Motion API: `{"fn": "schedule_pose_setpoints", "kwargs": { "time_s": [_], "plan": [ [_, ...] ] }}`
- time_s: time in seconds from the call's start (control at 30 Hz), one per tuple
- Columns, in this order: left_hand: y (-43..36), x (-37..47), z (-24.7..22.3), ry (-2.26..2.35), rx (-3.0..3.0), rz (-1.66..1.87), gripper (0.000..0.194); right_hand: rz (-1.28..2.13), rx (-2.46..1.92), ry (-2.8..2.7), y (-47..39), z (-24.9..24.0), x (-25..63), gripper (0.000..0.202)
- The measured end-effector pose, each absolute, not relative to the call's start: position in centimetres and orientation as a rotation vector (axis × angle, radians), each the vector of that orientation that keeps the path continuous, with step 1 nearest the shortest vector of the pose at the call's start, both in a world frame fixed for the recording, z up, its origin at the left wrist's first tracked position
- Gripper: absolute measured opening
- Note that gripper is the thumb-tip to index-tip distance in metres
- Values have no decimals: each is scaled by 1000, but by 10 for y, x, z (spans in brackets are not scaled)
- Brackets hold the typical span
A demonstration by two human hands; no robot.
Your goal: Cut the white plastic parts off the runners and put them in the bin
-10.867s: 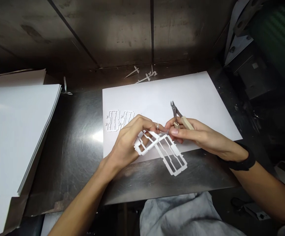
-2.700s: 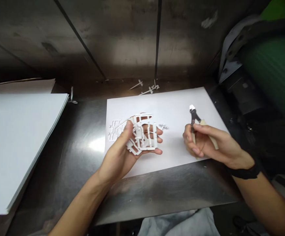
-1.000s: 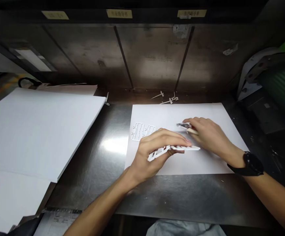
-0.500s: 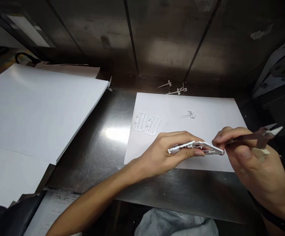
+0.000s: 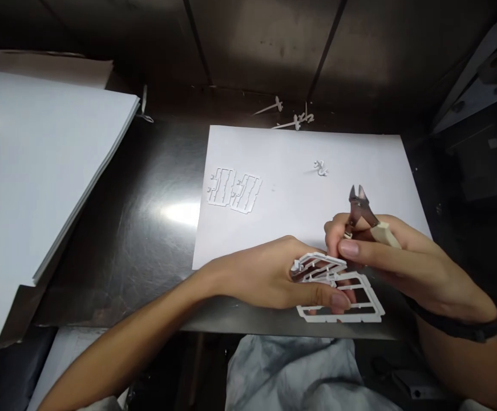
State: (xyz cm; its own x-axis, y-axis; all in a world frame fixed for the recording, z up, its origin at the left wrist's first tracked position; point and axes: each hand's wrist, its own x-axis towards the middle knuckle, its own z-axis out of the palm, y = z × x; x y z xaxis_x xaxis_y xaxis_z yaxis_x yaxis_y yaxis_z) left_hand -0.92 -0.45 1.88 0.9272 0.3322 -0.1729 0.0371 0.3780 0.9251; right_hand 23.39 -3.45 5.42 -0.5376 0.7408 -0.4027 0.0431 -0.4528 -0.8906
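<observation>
My left hand (image 5: 269,274) is closed on a pair of thin white plastic frames (image 5: 372,294), one tilted up and the other lying flatter in front, with the thumb across them. Just to the right, my right hand (image 5: 411,245) grips a pair of side cutters (image 5: 360,208) whose jaws point up and stand apart. Its fingers come close to the upper frame; whether they touch it I cannot tell. Two similar white frames (image 5: 246,194) lie on the left part of a white paper sheet (image 5: 291,154). A small white plastic scrap (image 5: 320,168) rests near the sheet's middle.
Several white sprue pieces (image 5: 296,122) lie behind the sheet, by the metal back wall (image 5: 261,45). A tall stack of white paper (image 5: 51,154) stands at the left on the steel table (image 5: 149,228). The table's front edge runs just below my hands.
The frames have turned from nearly edge-on to show their openings. My right hand has moved left, and the cutters have swung from pointing right to pointing up. The view has shifted.
</observation>
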Motion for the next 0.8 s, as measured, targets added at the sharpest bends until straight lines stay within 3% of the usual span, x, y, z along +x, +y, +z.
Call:
{"fn": "schedule_pose_setpoints", "kwargs": {
  "time_s": [0.13, 0.47, 0.63, 0.8],
  "plan": [
    [-2, -8, 19, 296, 1101, 148, 18, 2199, -1091, -1123, -34, 51, 234, 18],
    [0, -9, 17, 314, 1177, 128, 19, 2154, -1208, -1224, -33, 44, 233, 33],
    [-2, -8, 15, 282, 1161, 136, 25, 2245, -1123, -1152, -32, 39, 233, 25],
    [0, -13, 17, 524, 1169, 181, 28, 1868, -1269, -1307, -22, 32, 243, 28]
  ]
}}
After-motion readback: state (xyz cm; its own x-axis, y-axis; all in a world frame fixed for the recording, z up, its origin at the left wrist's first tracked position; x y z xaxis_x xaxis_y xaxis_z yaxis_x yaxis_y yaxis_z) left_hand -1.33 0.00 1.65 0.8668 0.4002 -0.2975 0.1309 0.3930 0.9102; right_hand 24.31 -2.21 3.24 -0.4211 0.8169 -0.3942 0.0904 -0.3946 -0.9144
